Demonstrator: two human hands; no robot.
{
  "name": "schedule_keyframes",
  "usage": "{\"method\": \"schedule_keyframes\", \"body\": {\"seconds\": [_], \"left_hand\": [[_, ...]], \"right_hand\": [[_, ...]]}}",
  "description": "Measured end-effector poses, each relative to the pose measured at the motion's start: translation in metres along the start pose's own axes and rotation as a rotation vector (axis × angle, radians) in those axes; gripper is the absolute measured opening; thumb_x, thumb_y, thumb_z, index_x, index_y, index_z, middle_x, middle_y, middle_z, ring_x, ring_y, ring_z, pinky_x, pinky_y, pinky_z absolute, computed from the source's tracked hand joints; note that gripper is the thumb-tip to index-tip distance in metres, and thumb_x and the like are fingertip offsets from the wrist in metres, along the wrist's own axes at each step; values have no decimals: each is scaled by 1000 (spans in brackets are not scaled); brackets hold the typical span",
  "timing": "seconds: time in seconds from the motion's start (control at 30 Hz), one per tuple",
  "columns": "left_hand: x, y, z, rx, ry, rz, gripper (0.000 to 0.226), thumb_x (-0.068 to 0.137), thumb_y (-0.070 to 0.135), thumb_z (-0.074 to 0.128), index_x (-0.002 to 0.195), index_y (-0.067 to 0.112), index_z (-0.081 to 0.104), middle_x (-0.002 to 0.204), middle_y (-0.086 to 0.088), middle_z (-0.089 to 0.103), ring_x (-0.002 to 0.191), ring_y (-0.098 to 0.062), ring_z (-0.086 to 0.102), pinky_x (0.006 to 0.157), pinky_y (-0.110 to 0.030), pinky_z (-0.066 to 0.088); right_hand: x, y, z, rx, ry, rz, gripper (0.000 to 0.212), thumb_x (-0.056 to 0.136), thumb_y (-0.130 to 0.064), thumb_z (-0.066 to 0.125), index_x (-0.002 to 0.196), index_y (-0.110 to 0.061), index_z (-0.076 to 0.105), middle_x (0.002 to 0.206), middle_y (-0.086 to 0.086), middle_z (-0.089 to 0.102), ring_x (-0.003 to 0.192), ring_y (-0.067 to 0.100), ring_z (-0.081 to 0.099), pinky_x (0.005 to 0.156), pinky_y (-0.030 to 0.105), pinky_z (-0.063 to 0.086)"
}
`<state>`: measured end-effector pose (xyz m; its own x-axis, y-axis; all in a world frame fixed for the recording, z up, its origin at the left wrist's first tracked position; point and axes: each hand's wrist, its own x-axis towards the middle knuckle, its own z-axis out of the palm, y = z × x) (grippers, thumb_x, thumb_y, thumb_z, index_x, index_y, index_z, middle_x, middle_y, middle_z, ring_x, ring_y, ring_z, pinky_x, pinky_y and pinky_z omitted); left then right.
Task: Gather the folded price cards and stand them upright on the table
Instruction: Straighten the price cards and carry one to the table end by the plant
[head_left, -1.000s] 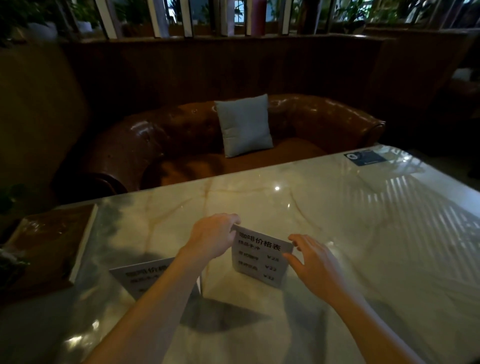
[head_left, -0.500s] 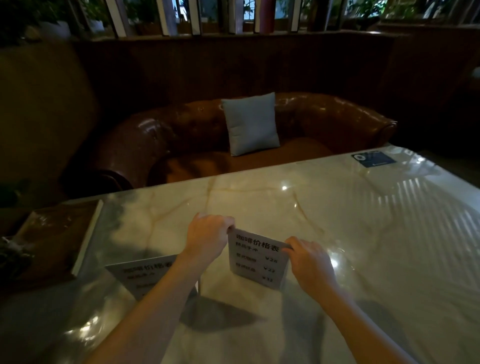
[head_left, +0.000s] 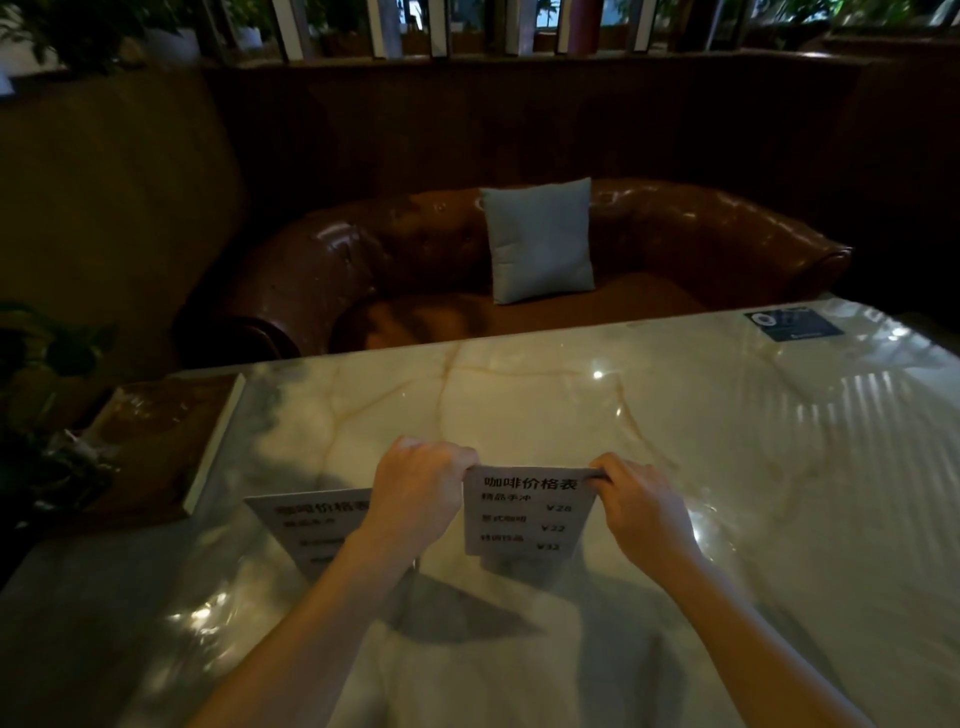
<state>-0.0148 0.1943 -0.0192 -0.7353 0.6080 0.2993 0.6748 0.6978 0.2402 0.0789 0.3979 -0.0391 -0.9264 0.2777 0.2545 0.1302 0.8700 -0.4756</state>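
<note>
A white folded price card (head_left: 524, 514) with dark printed lines stands upright on the glossy marble table (head_left: 727, 467), its face toward me. My left hand (head_left: 415, 493) pinches its top left corner and my right hand (head_left: 641, 506) pinches its top right corner. A second white price card (head_left: 306, 525) stands to the left, partly hidden behind my left forearm.
A brown book or menu (head_left: 166, 441) lies at the table's left edge. A blue sticker (head_left: 792, 323) sits at the far right corner. Behind the table is a brown leather sofa (head_left: 675, 244) with a grey cushion (head_left: 540, 241).
The card has turned from a slanted angle to face me squarely and stand upright. My right hand moved from beside its right edge to grip the top right corner.
</note>
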Motion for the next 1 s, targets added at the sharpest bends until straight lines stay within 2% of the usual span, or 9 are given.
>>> {"method": "schedule_keyframes", "body": {"seconds": [0.07,0.27,0.43,0.57,0.73,0.87,1.0], "left_hand": [[-4,-1,0,-4,6,-2,21,87,16,46,82,21,66,77,1,72,70,-22,59,75,-31,40],[-11,-3,4,-28,-42,-14,22,87,16,46,87,23,67,81,2,72,74,-21,60,80,-34,42],[-12,-6,6,-51,-80,-38,22,86,12,46,86,21,66,83,1,72,76,-23,61,77,-34,43],[-14,-8,6,-90,-127,-63,16,87,13,45,85,20,60,82,2,69,74,-23,59,75,-37,46],[-12,-11,2,-89,-195,-59,12,87,18,46,80,21,56,77,0,65,71,-22,56,70,-38,47],[-9,-16,-2,-54,-239,-52,11,87,25,47,83,21,56,81,0,66,73,-20,56,65,-33,42],[-8,-24,-11,-46,-230,-65,11,86,35,52,89,25,57,90,4,67,80,-16,57,73,-35,49]], "right_hand": [[0,1,2,0,-20,-16,11,88,-10,49,89,-5,58,85,19,67,78,38,55,65,41,43],[0,3,8,-9,-50,-58,10,87,-6,49,88,-5,59,83,18,68,73,37,56,60,36,39],[0,2,8,36,-90,-36,9,87,-8,49,88,-8,58,84,15,67,75,35,55,61,41,44],[3,0,4,126,-142,-1,9,86,-7,50,82,-11,57,77,7,63,70,28,53,63,42,45],[7,-1,-3,96,-234,0,9,88,-13,48,81,-14,54,77,-1,57,70,22,51,65,41,45],[12,-3,-8,-5,-334,-39,9,89,-20,48,85,-14,53,80,0,57,72,19,52,66,35,45],[16,-9,-13,-75,-326,-117,11,87,-27,53,91,-17,54,92,3,63,74,16,51,65,27,39]]}}
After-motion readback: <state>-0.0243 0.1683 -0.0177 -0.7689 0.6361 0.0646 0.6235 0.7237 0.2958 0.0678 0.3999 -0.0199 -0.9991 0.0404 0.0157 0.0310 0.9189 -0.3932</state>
